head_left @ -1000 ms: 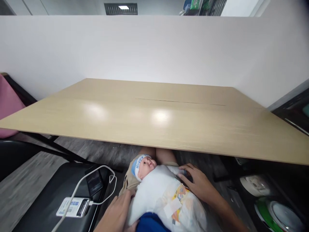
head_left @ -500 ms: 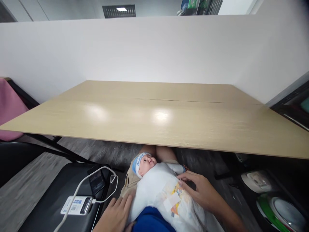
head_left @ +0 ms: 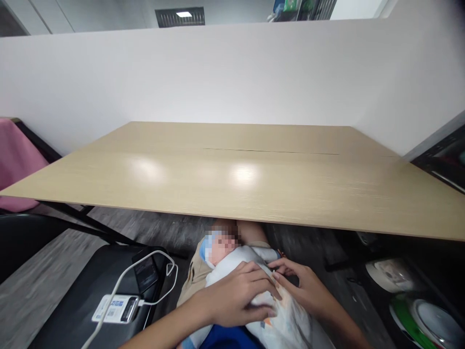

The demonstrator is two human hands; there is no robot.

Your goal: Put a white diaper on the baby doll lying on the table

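Observation:
A baby doll [head_left: 227, 271] in a white top and a blue-and-white cap lies face up across my lap, its head toward the table edge. Around its lower body is a white diaper [head_left: 290, 322] with a faint orange print. My left hand [head_left: 241, 293] rests over the doll's belly, its fingers apart and touching the diaper front. On the other side, my right hand [head_left: 296, 281] has thumb and index finger closed at the diaper's upper edge. Blue cloth [head_left: 230, 338] shows below the doll.
A wooden table [head_left: 232, 189] spans the view above my lap, with a white partition [head_left: 225, 77] behind. At left, a black seat [head_left: 83, 300] holds a phone [head_left: 145, 274] and a power bank [head_left: 116, 309] with a white cable. Round containers [head_left: 425, 317] sit at lower right.
My left hand has moved from the doll's left-hand side in the view, up and right onto its belly and the diaper front. My right hand stays nearly in place.

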